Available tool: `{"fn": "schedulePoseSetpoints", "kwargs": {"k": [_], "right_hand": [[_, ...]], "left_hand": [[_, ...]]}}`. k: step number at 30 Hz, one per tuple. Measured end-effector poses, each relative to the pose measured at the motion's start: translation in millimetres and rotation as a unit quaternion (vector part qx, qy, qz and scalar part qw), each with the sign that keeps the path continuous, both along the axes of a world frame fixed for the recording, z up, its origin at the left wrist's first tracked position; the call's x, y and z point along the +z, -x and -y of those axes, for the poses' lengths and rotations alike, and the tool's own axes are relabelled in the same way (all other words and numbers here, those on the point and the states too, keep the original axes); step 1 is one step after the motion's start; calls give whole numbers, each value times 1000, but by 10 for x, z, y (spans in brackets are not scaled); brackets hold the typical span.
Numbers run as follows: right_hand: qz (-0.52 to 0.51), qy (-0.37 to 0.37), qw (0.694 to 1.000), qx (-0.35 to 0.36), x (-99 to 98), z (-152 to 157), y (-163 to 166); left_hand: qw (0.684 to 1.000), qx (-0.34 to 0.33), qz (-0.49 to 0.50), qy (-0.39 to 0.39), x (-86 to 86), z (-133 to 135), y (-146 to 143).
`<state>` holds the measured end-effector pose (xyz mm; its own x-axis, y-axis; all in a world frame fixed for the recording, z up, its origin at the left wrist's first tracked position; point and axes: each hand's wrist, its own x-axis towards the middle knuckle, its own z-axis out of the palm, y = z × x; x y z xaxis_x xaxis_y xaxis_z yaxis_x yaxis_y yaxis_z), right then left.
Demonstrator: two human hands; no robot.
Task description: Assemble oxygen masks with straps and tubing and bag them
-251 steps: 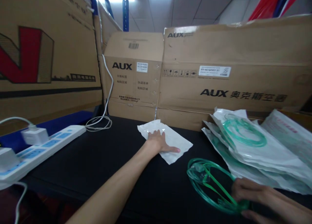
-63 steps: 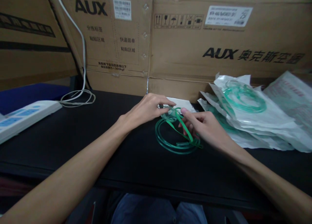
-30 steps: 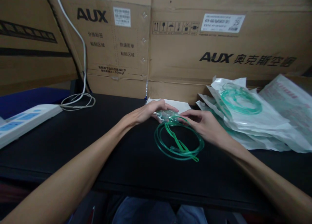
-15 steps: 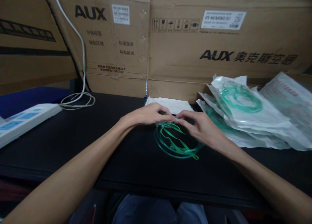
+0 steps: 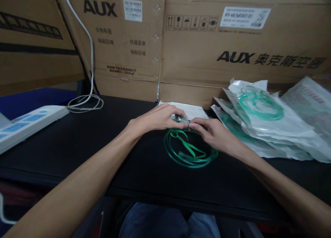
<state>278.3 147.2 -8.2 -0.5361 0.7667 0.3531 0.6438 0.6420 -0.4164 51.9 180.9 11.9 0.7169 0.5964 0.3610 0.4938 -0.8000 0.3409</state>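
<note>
My left hand [image 5: 168,116] is closed around a clear, green-tinted plastic oxygen mask [image 5: 179,118], much of it hidden by the fingers. At the mask's right end, my right hand [image 5: 210,130] pinches a small part with thumb and forefinger; I cannot make out which part. The two hands' fingertips nearly meet. Below them on the black table lies a coil of green clear tubing [image 5: 178,160], a loose tube end inside it. A flat green elastic strap [image 5: 190,149] loops across the coil.
A white sheet or pouch [image 5: 194,110] lies behind my hands. Stacked on the right are white pouches [image 5: 278,129] with green tubing inside. A white power strip [image 5: 38,122] and its looped cable [image 5: 97,103] occupy the left. Cardboard boxes [image 5: 188,65] wall off the table's back.
My left hand has lifted and turned the mask slightly, so more of it shows. The strap has shifted over the coil, and its end loop no longer sticks out at the lower right.
</note>
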Motion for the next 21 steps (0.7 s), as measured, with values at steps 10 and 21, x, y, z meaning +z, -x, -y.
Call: {"fn": "schedulePoseSetpoints", "kwargs": {"k": [10, 21], "right_hand": [[90, -232, 968, 28, -118, 13, 27], [29, -79, 996, -6, -110, 54, 95]], "left_hand": [[954, -41, 45, 294, -52, -154, 26], [993, -24, 22, 112, 10, -84, 57]]}}
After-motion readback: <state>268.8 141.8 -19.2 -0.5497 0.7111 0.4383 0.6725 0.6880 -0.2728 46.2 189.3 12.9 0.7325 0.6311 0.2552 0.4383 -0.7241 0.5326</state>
